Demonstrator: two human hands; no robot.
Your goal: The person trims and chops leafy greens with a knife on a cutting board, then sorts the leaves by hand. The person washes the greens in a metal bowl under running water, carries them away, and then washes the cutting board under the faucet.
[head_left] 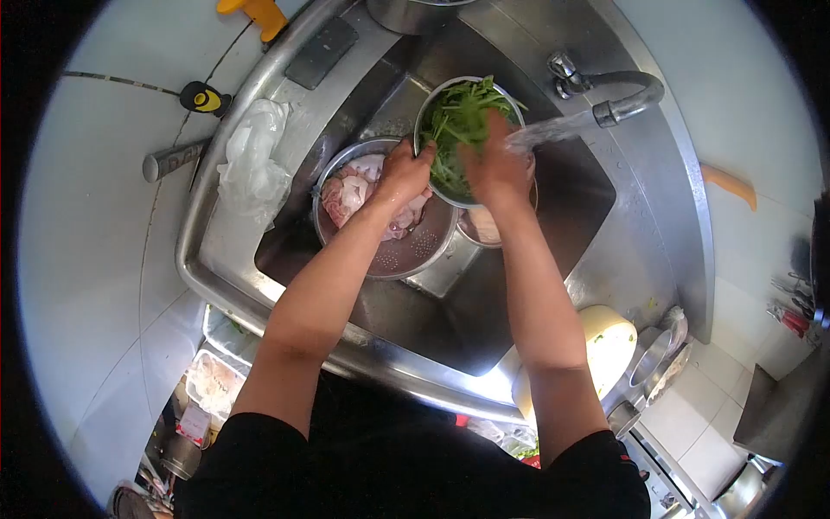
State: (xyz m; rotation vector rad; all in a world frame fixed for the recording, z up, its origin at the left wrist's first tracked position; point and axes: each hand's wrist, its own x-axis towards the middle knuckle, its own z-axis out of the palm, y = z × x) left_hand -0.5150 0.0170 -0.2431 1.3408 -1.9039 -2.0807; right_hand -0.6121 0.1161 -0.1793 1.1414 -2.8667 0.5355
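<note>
A metal bowl (418, 121) of leafy green vegetables (458, 112) is held up over the sink, tilted a little. My left hand (406, 176) grips its left rim, with the thumb at the edge. My right hand (500, 169) is in the greens at the bowl's right side; its fingers are smeared by motion and partly hidden. Water from the faucet (609, 112) runs down onto the right hand and the bowl. Below my left hand stands a colander (415, 255) with pieces of raw meat (350, 192). Another round container (484, 227) with pale contents sits partly hidden under the bowl.
The steel sink (389, 320) surrounds all this. A crumpled plastic bag (253, 164) and a dark flat block (322, 54) lie on its left ledge. A metal pot (415, 13) stands at the back. A thick round cutting board (608, 346) leans near my right forearm.
</note>
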